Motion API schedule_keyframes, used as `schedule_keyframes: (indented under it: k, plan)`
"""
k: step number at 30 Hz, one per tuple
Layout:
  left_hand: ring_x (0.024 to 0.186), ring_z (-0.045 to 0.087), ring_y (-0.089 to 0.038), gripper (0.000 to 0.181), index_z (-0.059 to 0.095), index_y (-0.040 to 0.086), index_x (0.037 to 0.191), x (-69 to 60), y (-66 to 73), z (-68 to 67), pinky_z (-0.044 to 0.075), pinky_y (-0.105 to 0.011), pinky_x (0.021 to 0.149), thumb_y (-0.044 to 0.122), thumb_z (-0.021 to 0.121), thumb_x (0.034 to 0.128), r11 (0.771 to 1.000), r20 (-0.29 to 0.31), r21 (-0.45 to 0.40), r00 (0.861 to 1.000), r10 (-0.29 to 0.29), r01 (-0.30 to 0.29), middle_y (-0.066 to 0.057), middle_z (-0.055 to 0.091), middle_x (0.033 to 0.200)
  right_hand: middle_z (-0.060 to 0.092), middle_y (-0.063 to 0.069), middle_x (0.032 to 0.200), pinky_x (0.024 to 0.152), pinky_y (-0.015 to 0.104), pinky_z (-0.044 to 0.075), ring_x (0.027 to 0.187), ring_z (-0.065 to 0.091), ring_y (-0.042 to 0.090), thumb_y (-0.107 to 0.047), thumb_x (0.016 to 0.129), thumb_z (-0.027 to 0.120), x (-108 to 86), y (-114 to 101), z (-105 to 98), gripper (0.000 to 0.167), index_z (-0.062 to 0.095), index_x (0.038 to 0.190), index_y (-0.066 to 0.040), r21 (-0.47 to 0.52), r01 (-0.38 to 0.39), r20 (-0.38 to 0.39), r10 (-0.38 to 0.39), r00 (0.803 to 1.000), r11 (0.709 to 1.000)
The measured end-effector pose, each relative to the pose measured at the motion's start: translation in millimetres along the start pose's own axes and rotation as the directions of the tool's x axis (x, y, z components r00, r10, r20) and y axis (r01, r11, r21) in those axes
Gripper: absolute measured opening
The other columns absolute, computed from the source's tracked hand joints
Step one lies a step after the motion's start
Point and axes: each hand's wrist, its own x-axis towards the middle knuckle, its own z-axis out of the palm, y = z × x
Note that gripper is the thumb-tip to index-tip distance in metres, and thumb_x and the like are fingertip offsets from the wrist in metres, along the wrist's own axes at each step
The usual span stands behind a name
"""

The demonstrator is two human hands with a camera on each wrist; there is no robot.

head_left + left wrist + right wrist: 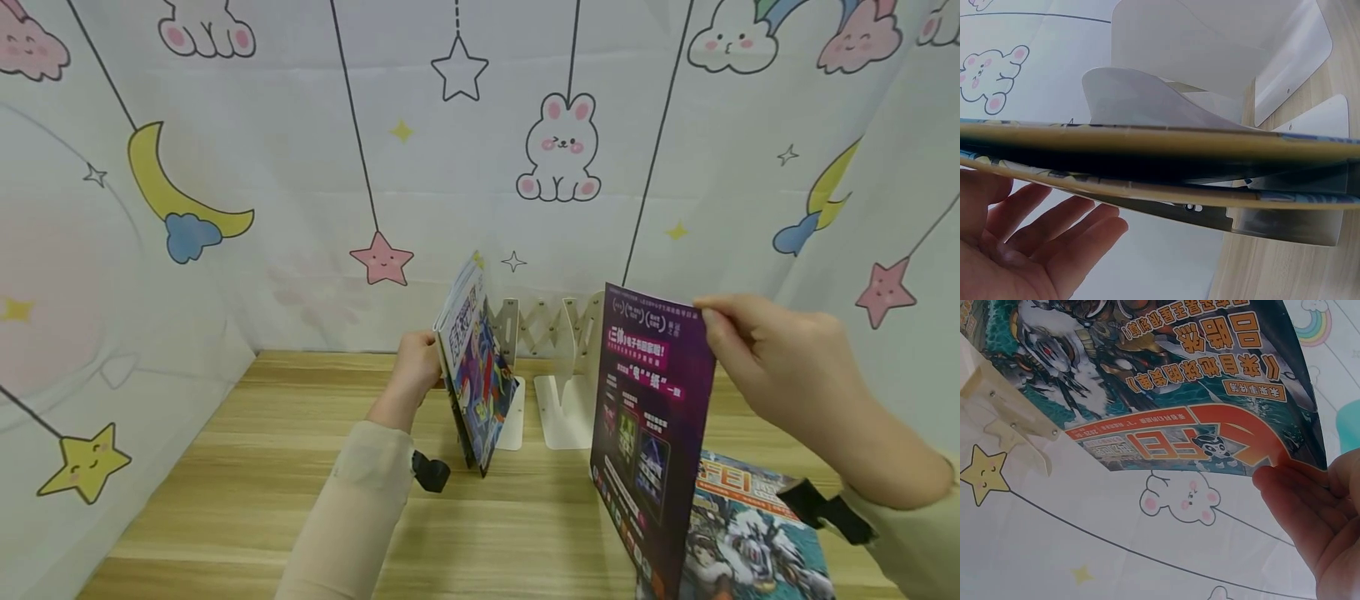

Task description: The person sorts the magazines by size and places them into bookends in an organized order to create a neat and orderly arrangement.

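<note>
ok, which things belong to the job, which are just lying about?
Job:
purple magazine, pinched by right hand
standing magazines, at left hand
white bookend
flat magazine, probably; untouched

Just there:
cartoon backdrop
wooden table, bare support

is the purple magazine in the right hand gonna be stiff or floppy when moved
The purple magazine probably flexes slightly rather than flopping: pinched at a top corner, it looks nearly flat. It's likely light, since it looks thin. It may swing or twist, as the right hand grips only that corner.
</note>
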Motion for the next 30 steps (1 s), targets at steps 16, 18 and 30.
schedule_keyframes:
  k: [16,18,30]
  plan:
    - [0.063,0.057,-0.015,0.025,0.068,-0.004,0.097,0.4,-0.3,1.0,0.056,-0.030,0.055,0.014,0.051,0.0935,1.000,-0.013,0.004,1.000,0.003,-0.003,-0.016,0.063,0.090,0.064,0.014,0.066,0.037,0.022,0.029,0.041,0.038,0.008,-0.033,0.101,0.034,-0.3,8,21,0.052,0.069,0.097,0.007,-0.034,0.054,-0.109,-0.058,0.992,0.998]
    - [0.062,0.057,-0.015,0.025,0.068,-0.004,0.097,0.6,-0.4,1.0,0.056,-0.031,0.055,0.014,0.051,0.0937,1.000,-0.011,0.001,1.000,0.004,-0.004,-0.016,0.063,0.089,0.064,0.015,0.068,0.037,0.024,0.032,0.041,0.040,0.010,-0.034,0.102,0.031,0.1,8,24,0.057,0.068,0.097,0.008,-0.050,0.066,-0.117,-0.071,0.991,0.997]
    - [0.059,0.057,-0.013,0.027,0.067,-0.005,0.095,0.1,1.5,0.5,0.056,-0.031,0.054,0.014,0.049,0.0944,1.000,0.000,-0.011,1.000,-0.004,0.004,-0.013,0.063,0.084,0.064,0.020,0.068,0.031,0.035,0.032,0.039,0.043,0.016,-0.028,0.102,0.034,1.2,13,38,0.050,0.066,0.095,0.010,-0.075,0.104,-0.194,-0.117,0.974,0.992]
